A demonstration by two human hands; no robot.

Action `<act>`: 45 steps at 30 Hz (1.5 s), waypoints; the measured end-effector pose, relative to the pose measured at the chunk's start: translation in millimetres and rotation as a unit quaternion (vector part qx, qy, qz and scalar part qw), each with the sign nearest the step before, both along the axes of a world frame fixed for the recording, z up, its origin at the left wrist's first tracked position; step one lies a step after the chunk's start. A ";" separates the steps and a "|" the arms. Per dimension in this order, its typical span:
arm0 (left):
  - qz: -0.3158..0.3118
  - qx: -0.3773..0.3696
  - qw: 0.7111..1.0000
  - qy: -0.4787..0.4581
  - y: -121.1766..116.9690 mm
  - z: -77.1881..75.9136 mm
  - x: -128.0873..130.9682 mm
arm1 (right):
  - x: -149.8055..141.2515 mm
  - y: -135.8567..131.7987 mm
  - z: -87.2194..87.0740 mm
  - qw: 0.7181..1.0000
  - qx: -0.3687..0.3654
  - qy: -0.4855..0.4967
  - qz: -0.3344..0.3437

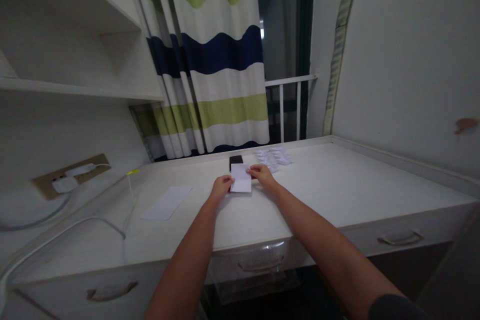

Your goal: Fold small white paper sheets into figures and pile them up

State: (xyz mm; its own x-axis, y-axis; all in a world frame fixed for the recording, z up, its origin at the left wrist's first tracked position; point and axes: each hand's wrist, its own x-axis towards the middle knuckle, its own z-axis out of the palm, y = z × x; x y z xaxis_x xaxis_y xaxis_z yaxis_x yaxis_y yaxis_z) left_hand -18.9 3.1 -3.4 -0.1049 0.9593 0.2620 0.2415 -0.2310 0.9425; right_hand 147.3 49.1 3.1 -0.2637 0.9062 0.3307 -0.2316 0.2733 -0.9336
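- Spanning the space between two bare hands, a small white rectangular piece of paper [240, 178] is held just above or on the desk, near its middle; whether its lower edge touches the surface I cannot tell.
- The left hand [221, 187] grips the paper's left edge, thumb laid on the front and the other fingers curled close; how far they reach behind it is hidden.
- The right hand [263, 175] pinches the paper's upper right edge, thumb and fingertips drawn narrow on it.
- Just behind the paper lies a flat black rectangular object, like a phone [236, 160], its near part covered from view.
- Beyond the right hand sits a loose cluster of small crumpled-looking white pieces [276, 156], too blurred to count.
- Well to the left of the left hand, a larger flat white sheet [167, 203] lies at a slant.
- All these are on a white wooden desk [322, 185] with drawers in its front, each with a curved metal handle [400, 238].
- At the left, a white plug [64, 184] sits in a tan wall panel, and a pale cable [63, 230] loops over the desk.
- Behind hangs a curtain [225, 52] banded in green, white and navy, beside a white metal railing [290, 81].
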 end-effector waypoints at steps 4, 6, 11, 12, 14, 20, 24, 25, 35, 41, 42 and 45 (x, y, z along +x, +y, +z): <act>-0.005 -0.006 1.000 -0.004 -1.0 0.6 0.4 | 0.4 -0.1 0.4 1.000 0.007 -0.012 -0.014; -0.010 -0.005 1.000 -0.003 -1.1 0.8 0.2 | 0.4 -0.3 0.7 1.000 0.010 -0.014 -0.017; -0.013 -0.005 1.000 0.004 0.4 -0.2 0.0 | -0.3 0.0 0.7 1.000 0.006 0.000 -0.012; -0.011 -0.006 1.000 0.004 0.6 -0.3 0.2 | -0.5 0.4 0.5 1.000 0.003 0.008 -0.014; -0.008 -0.009 1.000 0.002 0.5 -0.3 0.6 | -0.8 1.2 0.0 0.999 -0.003 0.021 -0.024; -0.012 -0.011 1.000 0.011 -2.0 1.0 1.3 | 0.4 1.7 0.4 0.999 -0.003 0.021 -0.031; -0.009 -0.012 1.000 0.022 -2.9 1.7 1.8 | 1.4 -0.1 1.9 0.999 -0.002 0.017 -0.033; -0.007 -0.011 1.000 0.024 -3.0 1.9 1.8 | 1.5 -0.5 2.1 0.999 -0.002 0.017 -0.032; -0.008 -0.015 0.999 0.031 -2.8 2.0 1.6 | 1.6 2.3 1.6 0.997 -0.011 0.053 -0.046; -0.020 -0.019 0.999 0.028 -1.4 0.2 1.3 | 1.2 6.1 -0.5 0.998 0.000 0.047 -0.052; -0.019 -0.021 0.999 0.027 -0.9 -0.2 1.0 | 1.1 5.9 -0.7 0.997 0.002 0.049 -0.053; -0.013 -0.028 0.999 0.027 0.3 -1.0 0.6 | 1.2 4.2 -0.4 0.997 0.004 0.056 -0.056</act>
